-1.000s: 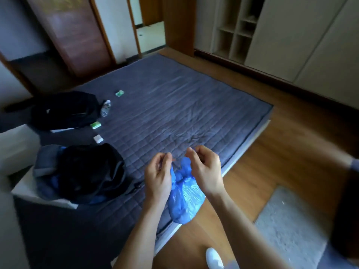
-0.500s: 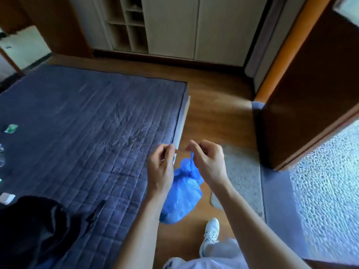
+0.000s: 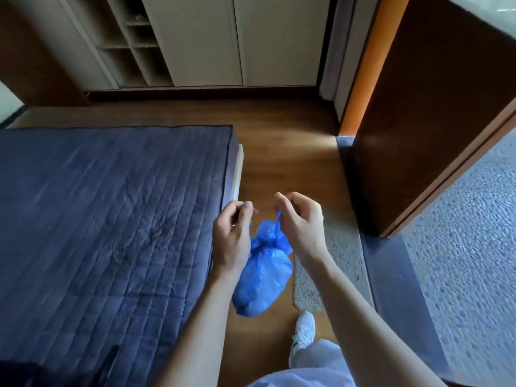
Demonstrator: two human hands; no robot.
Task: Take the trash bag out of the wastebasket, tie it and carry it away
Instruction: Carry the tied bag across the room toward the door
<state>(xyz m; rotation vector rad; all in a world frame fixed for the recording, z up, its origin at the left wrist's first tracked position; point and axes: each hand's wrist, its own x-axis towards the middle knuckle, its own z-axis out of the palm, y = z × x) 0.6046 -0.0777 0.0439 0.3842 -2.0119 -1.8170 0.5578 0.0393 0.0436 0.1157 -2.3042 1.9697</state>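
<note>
A small blue trash bag (image 3: 262, 277) hangs in front of me over the wooden floor, its neck gathered into a knot near the top. My left hand (image 3: 231, 238) pinches one blue tail of the bag at its left. My right hand (image 3: 300, 222) pinches the other tail, which rises from the knot to its fingertips. Both hands hold the tails apart a little above the knot. No wastebasket is in view.
A bed with a dark blue quilt (image 3: 106, 219) fills the left. A small grey mat (image 3: 329, 263) lies on the floor below the bag. An open brown door (image 3: 424, 113) stands at right beside a pebbled grey floor (image 3: 469, 247). White cupboards (image 3: 237, 40) line the far wall. My white shoe (image 3: 303, 333) shows below.
My view has swung right, from the bed with dark bags toward the open door. The two hands have kept hold of the bag's tails and now stand slightly further apart.
</note>
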